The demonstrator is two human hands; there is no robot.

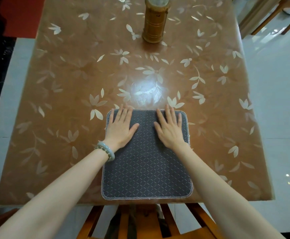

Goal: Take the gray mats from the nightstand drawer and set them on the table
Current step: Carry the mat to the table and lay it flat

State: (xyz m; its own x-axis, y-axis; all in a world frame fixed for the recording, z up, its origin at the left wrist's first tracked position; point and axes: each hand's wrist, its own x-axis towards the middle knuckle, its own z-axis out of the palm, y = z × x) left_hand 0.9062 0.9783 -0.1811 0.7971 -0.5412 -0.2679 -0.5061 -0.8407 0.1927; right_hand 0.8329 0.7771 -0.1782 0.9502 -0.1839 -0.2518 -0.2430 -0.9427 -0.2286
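A dark gray mat (146, 169) with a diamond pattern and pale stitched edging lies flat on the table (71, 100), close to its near edge. My left hand (121, 125) rests palm down on the mat's far left part, fingers spread, with a pale bead bracelet on the wrist. Palm down on the far right part lies my right hand (169, 127), fingers also spread. Neither hand grips anything. I cannot tell whether more than one mat is stacked here. No nightstand or drawer is in view.
The table wears a brown cloth with pale leaf prints under a glossy cover. A golden cylindrical lantern (155, 21) stands at the far middle. A wooden chair back (140, 219) is tucked under the near edge. Another wooden chair (268, 16) stands at the far right on white floor tiles.
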